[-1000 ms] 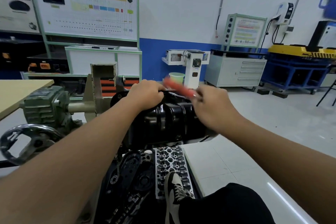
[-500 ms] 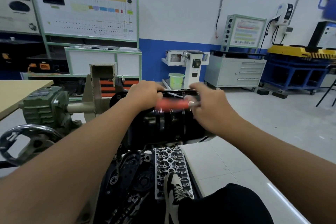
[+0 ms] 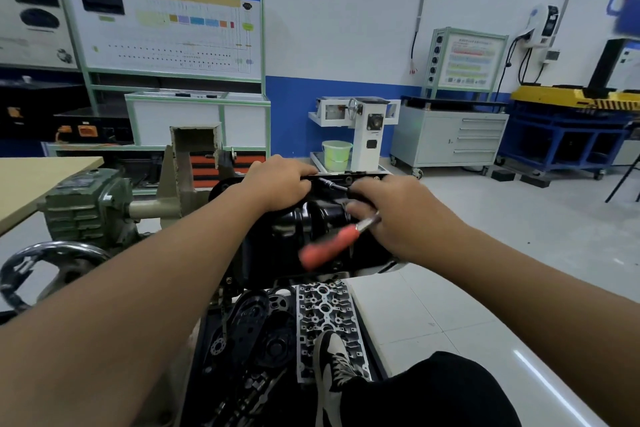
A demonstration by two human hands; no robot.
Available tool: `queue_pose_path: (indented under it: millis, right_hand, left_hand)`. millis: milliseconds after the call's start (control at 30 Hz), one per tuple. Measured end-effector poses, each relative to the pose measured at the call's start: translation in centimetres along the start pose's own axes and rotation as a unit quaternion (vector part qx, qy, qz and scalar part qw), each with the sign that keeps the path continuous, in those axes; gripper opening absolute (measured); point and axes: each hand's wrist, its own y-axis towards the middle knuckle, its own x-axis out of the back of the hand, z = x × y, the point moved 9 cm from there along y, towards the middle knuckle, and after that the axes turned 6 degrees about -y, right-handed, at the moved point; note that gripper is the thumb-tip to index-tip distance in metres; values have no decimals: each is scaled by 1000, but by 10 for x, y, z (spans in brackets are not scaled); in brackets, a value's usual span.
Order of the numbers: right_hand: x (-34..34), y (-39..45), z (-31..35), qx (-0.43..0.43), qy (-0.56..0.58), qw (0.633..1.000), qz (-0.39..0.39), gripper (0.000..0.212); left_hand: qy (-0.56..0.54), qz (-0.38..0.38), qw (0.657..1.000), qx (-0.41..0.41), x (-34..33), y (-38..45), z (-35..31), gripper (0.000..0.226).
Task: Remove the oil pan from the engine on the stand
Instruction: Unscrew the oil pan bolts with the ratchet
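Oil pan (image 3: 311,218): no legible markings.

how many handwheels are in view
2: a large dark handwheel at lower left beside the green gearbox, and a small handwheel on the white machine behind. Others may be hidden.

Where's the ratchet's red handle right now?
Head view, centre: the red handle slants down-left from the right hand, in front of the black oil pan.
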Motion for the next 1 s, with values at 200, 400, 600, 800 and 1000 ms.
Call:
queue_pose_path:
  millis: [200, 400, 600, 800, 1000]
  right_hand:
    - [-6, -1, -36, -260, 272, 925, -45, 13]
    - [-1, -7, 29, 90, -84, 992, -41, 22]
    - [-2, -7, -26, -210, 209, 950, -103, 10]
    - [10, -7, 31, 56, -20, 995, -79, 22]
    - [9, -11, 12, -30, 54, 990, -126, 17]
  left_hand:
    - [-18, 11, 1000, -11, -4, 22, -18, 50]
    - [-140, -4, 990, 11, -13, 38, -14, 50]
    - [-196, 1, 980, 16, -13, 43, -1, 27]
    - [-242, -9, 970, 38, -17, 41, 3, 55]
    - [-246, -5, 969, 31, -16, 39, -1, 57]
